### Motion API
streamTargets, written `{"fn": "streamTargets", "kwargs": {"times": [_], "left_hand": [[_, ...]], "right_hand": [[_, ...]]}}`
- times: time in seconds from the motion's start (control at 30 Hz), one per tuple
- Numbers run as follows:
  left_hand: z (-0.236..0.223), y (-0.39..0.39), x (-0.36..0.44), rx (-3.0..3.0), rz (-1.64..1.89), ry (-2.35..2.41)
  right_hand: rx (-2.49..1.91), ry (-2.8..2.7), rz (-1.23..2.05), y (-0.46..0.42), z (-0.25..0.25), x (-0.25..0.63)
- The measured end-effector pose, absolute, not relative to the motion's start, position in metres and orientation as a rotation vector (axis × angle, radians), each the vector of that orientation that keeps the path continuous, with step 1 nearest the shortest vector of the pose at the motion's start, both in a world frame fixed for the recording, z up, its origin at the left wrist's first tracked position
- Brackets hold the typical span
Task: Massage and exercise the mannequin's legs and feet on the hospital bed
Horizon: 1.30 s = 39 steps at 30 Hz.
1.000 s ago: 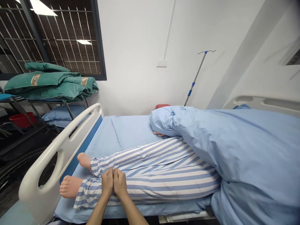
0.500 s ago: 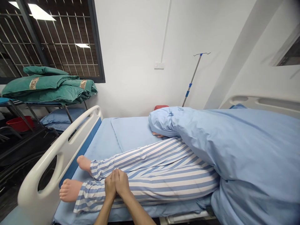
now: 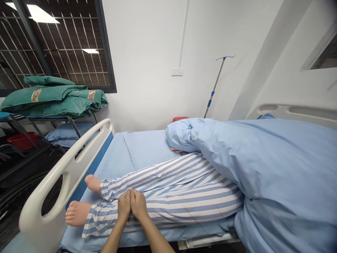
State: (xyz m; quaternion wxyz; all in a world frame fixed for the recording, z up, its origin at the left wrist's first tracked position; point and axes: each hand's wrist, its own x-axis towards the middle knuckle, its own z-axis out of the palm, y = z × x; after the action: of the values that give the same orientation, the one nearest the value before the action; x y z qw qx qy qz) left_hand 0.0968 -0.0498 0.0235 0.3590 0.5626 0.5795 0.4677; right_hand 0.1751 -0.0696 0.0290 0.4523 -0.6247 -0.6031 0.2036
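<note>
My left hand (image 3: 124, 206) and my right hand (image 3: 138, 205) lie side by side on the nearer lower leg (image 3: 105, 219) of a figure on the bed, which looks like a care manikin. Both hands are closed, fingers curled over the far side of the leg, their tips hidden. Blue-and-white striped trousers (image 3: 184, 202) cover both legs. Two bare feet stick out at the left, the nearer foot (image 3: 77, 213) and the farther foot (image 3: 92, 184). A light blue quilt (image 3: 263, 158) is heaped over the upper body. Part of a hand (image 3: 176, 150) shows under its edge.
A white footboard (image 3: 42, 196) stands at the left end of the bed (image 3: 144, 147). Behind it are folded green bedding (image 3: 52, 98), a red basin (image 3: 23, 140) and blue pillows (image 3: 70, 131). An IV pole (image 3: 216, 84) rises by the wall beyond the bed.
The view has shifted slightly. My two hands keep their place on the leg, wrists a little farther apart. The legs and quilt look unchanged.
</note>
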Motion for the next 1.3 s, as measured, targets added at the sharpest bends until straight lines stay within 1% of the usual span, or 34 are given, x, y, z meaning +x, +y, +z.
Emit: {"fn": "streamTargets", "kwargs": {"times": [0.2, 0.3, 0.5, 0.6, 0.7, 0.87, 1.1, 1.3], "left_hand": [[0.045, -0.043, 0.123, 1.259, 1.287, 1.35], [0.042, -0.046, 0.128, 1.183, 1.333, 1.402], [0.023, -0.057, 0.123, 1.381, 1.294, 1.499], [0.021, -0.057, 0.122, 1.398, 1.276, 1.561], [0.022, -0.056, 0.122, 1.433, 1.244, 1.522], [0.021, -0.059, 0.123, 1.454, 1.234, 1.556], [0.031, -0.063, 0.13, 1.371, 1.216, 1.553], [0.047, -0.066, 0.145, 1.213, 1.357, 1.492]], "right_hand": [[-1.342, -1.222, 0.678, -0.062, 0.027, 0.185], [-1.32, -1.173, 0.699, -0.06, 0.022, 0.186], [-1.356, -1.164, 0.68, -0.058, 0.019, 0.184], [-1.428, -1.218, 0.662, -0.057, 0.025, 0.187], [-1.493, -1.353, 0.598, -0.062, 0.036, 0.191], [-1.46, -1.445, 0.549, -0.074, 0.041, 0.196], [-1.473, -1.344, 0.558, -0.074, 0.029, 0.197], [-1.379, -1.2, 0.661, -0.068, 0.027, 0.202]]}}
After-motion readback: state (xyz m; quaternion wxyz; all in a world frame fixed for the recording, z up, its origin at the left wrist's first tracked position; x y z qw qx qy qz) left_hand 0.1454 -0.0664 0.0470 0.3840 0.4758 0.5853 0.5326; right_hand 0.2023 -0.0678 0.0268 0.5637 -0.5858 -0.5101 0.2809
